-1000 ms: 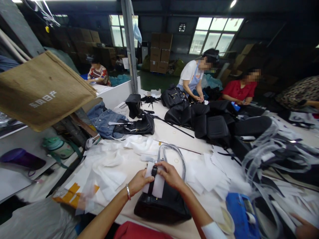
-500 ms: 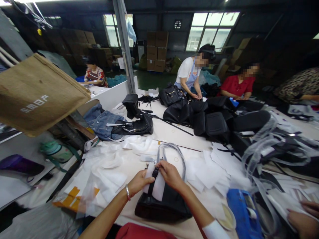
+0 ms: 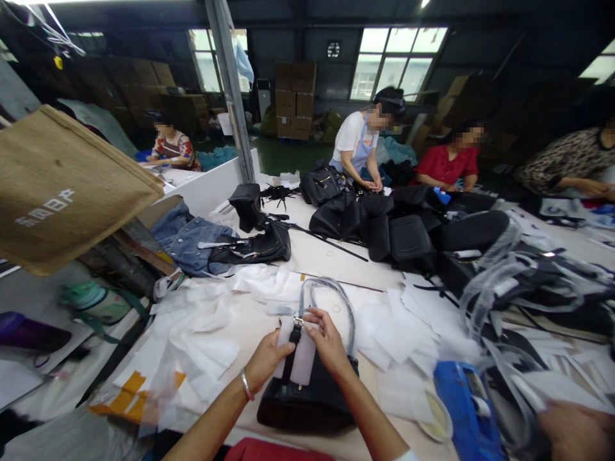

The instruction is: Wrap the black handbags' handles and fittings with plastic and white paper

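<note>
A black handbag (image 3: 307, 400) lies on the white table (image 3: 331, 256) close in front of me, its handle (image 3: 331, 298) wrapped in clear plastic. A white sheet (image 3: 303, 358) lies over its front, under a black strap with a metal buckle (image 3: 296, 324). My left hand (image 3: 266, 360) is closed on the left edge of the white sheet beside the strap. My right hand (image 3: 327, 339) pinches the strap at the buckle.
White sheets (image 3: 206, 333) are scattered around the bag. More black bags (image 3: 403, 234) are piled mid-table, with a heap of plastic-wrapped straps (image 3: 523, 282) at right. A blue tool (image 3: 464, 403) lies near right. A jute bag (image 3: 62, 186) hangs at left. Several people work at the far side.
My right hand has shifted slightly up the strap to the buckle. The camera has turned a little to the right. Another person's hand at the lower right has moved.
</note>
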Motion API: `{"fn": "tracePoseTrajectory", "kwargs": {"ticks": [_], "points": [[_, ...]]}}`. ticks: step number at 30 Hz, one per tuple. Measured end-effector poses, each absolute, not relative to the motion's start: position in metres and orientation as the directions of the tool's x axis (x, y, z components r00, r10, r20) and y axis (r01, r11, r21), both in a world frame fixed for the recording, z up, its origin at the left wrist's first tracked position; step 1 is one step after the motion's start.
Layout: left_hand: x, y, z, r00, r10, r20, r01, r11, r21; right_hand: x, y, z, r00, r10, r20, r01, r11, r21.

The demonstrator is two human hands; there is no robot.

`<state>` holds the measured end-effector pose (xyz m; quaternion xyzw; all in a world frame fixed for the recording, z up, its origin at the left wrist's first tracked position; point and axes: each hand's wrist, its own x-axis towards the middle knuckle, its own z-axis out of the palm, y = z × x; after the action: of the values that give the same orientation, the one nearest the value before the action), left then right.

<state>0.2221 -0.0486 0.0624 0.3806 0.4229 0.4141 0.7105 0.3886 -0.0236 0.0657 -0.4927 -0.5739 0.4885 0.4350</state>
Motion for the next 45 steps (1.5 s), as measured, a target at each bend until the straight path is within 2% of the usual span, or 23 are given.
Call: {"fn": "tracePoseTrajectory", "kwargs": {"ticks": [5, 10, 19, 28, 36, 45], "points": [[0.224, -0.046, 0.060, 0.290, 0.919, -0.267, -0.219, 0.335, 0.917, 0.385, -0.022, 0.078, -0.153, 0.987, 0.039, 0.287, 0.082, -0.954], [0.224, -0.052, 0.063, 0.265, 0.933, -0.242, -0.240, 0.307, 0.921, 0.382, -0.025, 0.086, -0.109, 0.993, 0.046, 0.283, 0.076, -0.956], [0.232, -0.053, 0.076, 0.234, 0.927, -0.294, -0.315, 0.358, 0.879, 0.378, -0.029, 0.085, 0.020, 0.994, 0.110, 0.354, 0.096, -0.930], [0.226, -0.055, 0.077, 0.166, 0.930, -0.327, -0.302, 0.364, 0.881, 0.377, -0.031, 0.086, 0.010, 0.991, 0.137, 0.413, 0.120, -0.903], [0.225, -0.054, 0.077, 0.138, 0.939, -0.314, -0.232, 0.339, 0.912, 0.378, -0.031, 0.083, 0.010, 0.996, 0.090, 0.393, 0.079, -0.916], [0.220, -0.049, 0.075, 0.221, 0.933, -0.283, -0.190, 0.326, 0.926, 0.381, -0.029, 0.087, -0.035, 0.995, 0.089, 0.296, 0.096, -0.950]]}}
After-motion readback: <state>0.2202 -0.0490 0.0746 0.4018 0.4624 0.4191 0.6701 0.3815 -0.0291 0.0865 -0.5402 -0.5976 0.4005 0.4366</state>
